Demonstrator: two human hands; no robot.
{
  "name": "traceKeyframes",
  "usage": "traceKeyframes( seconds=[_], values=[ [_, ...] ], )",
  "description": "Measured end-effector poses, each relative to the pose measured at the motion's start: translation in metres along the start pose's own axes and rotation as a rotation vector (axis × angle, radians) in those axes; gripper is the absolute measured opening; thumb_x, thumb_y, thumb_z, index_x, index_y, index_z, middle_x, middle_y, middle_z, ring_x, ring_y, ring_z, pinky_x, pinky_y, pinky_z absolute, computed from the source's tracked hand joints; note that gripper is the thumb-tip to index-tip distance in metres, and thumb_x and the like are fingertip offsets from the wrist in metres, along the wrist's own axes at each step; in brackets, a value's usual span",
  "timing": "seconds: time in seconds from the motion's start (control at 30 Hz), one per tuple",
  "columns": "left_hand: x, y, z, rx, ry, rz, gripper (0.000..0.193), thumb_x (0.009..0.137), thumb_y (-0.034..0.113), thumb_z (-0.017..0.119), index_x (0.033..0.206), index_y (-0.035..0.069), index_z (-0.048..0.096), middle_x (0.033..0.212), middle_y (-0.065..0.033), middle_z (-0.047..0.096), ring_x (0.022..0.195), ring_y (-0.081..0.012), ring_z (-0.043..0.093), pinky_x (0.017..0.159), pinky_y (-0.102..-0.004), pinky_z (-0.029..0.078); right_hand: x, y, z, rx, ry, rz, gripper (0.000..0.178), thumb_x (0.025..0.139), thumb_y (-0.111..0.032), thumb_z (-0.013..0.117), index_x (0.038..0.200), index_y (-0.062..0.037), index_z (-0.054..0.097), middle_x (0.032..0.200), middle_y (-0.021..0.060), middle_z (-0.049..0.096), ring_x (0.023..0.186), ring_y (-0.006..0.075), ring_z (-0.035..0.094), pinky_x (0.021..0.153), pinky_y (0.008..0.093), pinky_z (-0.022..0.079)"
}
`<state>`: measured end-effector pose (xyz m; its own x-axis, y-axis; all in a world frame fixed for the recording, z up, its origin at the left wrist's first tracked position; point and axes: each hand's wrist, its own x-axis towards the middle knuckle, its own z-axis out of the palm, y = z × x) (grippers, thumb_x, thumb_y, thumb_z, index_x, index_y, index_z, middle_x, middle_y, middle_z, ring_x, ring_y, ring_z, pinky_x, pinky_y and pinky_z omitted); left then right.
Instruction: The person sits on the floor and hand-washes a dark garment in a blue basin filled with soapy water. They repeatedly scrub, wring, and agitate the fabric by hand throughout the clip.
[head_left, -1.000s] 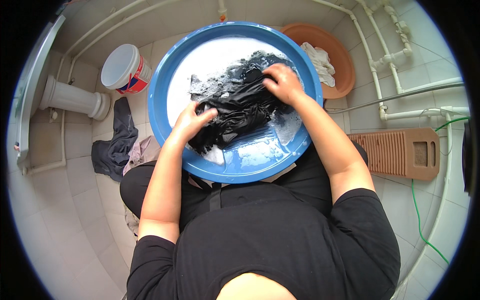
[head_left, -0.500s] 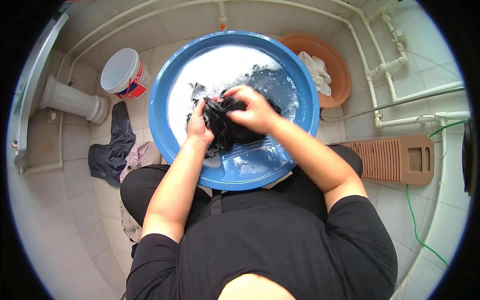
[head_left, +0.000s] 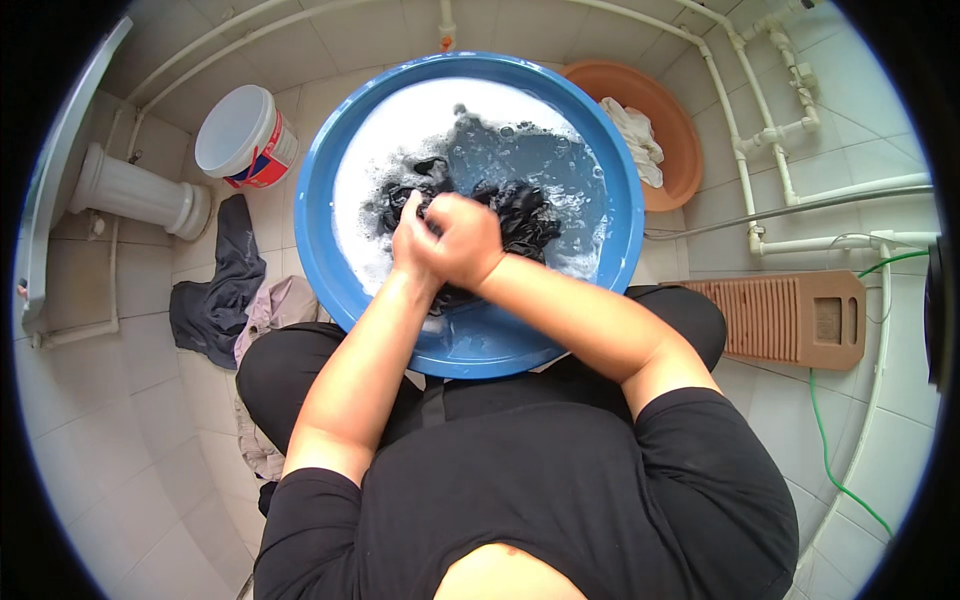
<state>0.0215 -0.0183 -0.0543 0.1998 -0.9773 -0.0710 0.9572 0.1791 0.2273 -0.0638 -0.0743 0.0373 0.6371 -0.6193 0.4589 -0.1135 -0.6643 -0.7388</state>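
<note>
A large blue basin [head_left: 622, 200] of grey water and white suds stands in front of me. In it lies a wet, bunched black cloth [head_left: 525, 215], partly under water; what kind of garment it is I cannot tell. My left hand [head_left: 413, 243] is closed on the cloth near the basin's middle. My right hand [head_left: 467, 238] is curled into a fist and pressed against the left one, with black fabric bunched around both. The fingers of both hands are partly hidden, and the right hand is slightly blurred.
Behind on the right, an orange basin [head_left: 682, 150] holds a white cloth [head_left: 636, 140]. A brown washboard [head_left: 760, 318] lies at my right, near a green hose [head_left: 828, 455]. To the left are a white bucket [head_left: 235, 135], dark clothing [head_left: 222, 300] and a pale pink cloth [head_left: 278, 308].
My right hand has come down and left against my left hand, its fingers now curled. The cloth has spread out lower in the water, and more suds-free water shows behind it.
</note>
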Motion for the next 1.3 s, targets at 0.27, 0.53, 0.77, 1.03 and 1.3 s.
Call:
traceKeyframes(
  seconds=[0.27, 0.53, 0.77, 1.03, 1.3],
  values=[
    [-0.005, -0.015, 0.089, 0.142, 0.566, -0.029, 0.029, 0.090, 0.030, 0.048, 0.102, 0.005, 0.057, 0.096, -0.0067, 0.061, 0.088, -0.0171, 0.058, 0.079, -0.0322, 0.048, 0.028, 0.069, -0.008, -0.222, 0.026, 0.175, 0.020, 0.073, -0.024, 0.062, 0.066, -0.0067, 0.055, 0.069, 0.0119, 0.057, 0.064, 0.0314, 0.057, 0.057, 0.0383, 0.045],
    [-0.020, -0.019, 0.085, 1.776, -0.383, 0.072, 0.034, 0.083, 0.023, 0.058, 0.058, -0.001, 0.060, 0.107, -0.0118, 0.063, 0.092, -0.0171, 0.058, 0.083, -0.0300, 0.044, 0.045, 0.158, -0.093, -0.299, -0.793, 0.442, 0.021, 0.071, -0.019, 0.056, 0.088, -0.0059, 0.060, 0.082, 0.0106, 0.061, 0.081, 0.0198, 0.059, 0.073, 0.0333, 0.046],
    [-0.024, 0.028, 0.040, 2.237, 0.378, 0.171, 0.036, 0.078, 0.029, 0.061, 0.107, 0.009, 0.056, 0.101, -0.0157, 0.061, 0.101, -0.0329, 0.055, 0.086, -0.0391, 0.043, 0.052, 0.143, -0.058, -0.471, -0.594, 0.144, 0.032, 0.075, -0.023, 0.060, 0.105, -0.0088, 0.060, 0.104, 0.0145, 0.060, 0.097, 0.0284, 0.058, 0.085, 0.0357, 0.045],
    [-0.029, 0.043, 0.076, 2.332, 0.386, -0.406, 0.036, 0.074, 0.028, 0.065, 0.104, 0.011, 0.057, 0.097, -0.0109, 0.063, 0.094, -0.0294, 0.059, 0.079, -0.0411, 0.047, 0.057, 0.118, -0.061, -0.369, -0.974, 0.437, 0.036, 0.071, -0.034, 0.066, 0.095, -0.0072, 0.064, 0.091, 0.0166, 0.064, 0.086, 0.0289, 0.061, 0.077, 0.0364, 0.047],
    [-0.020, 0.030, 0.043, 2.291, 0.255, 0.067, 0.045, 0.076, 0.015, 0.059, 0.120, 0.008, 0.048, 0.118, -0.0135, 0.053, 0.110, -0.0302, 0.049, 0.091, -0.0400, 0.041, 0.047, 0.029, -0.099, -0.058, -1.110, 0.126, 0.023, 0.070, -0.024, 0.070, 0.075, -0.0027, 0.060, 0.067, 0.0103, 0.059, 0.063, 0.0211, 0.056, 0.059, 0.0315, 0.045]
  ],
)
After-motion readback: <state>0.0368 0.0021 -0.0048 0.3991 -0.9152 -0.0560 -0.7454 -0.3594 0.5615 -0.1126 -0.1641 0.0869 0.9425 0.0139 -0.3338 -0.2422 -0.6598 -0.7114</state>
